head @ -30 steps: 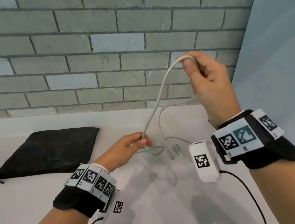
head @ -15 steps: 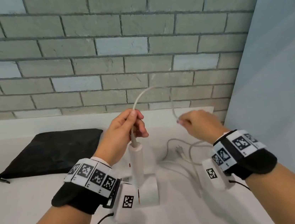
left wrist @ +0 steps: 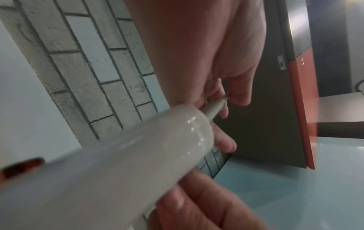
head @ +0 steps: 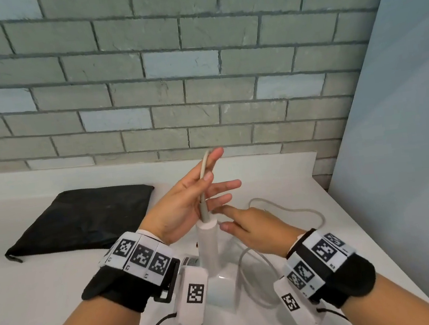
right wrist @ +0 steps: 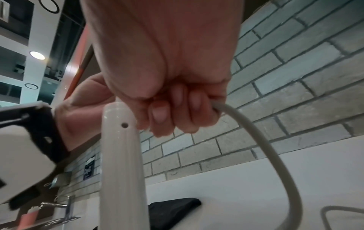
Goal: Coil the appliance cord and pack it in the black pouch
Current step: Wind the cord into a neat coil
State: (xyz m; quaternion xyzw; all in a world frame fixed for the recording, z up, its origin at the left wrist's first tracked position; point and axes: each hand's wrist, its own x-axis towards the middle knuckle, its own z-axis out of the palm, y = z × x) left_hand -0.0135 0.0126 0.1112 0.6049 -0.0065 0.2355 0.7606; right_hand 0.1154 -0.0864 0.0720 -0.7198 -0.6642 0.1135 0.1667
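Grey cord rises from the white appliance near the counter's right edge, pinched under my left hand's thumb. My right hand clenches the slack; I should feed even loops. The pouch lies flat toward the back left.

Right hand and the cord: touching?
Touching. The right wrist view shows the right hand with fingers curled round the cord, which emerges from the fist.
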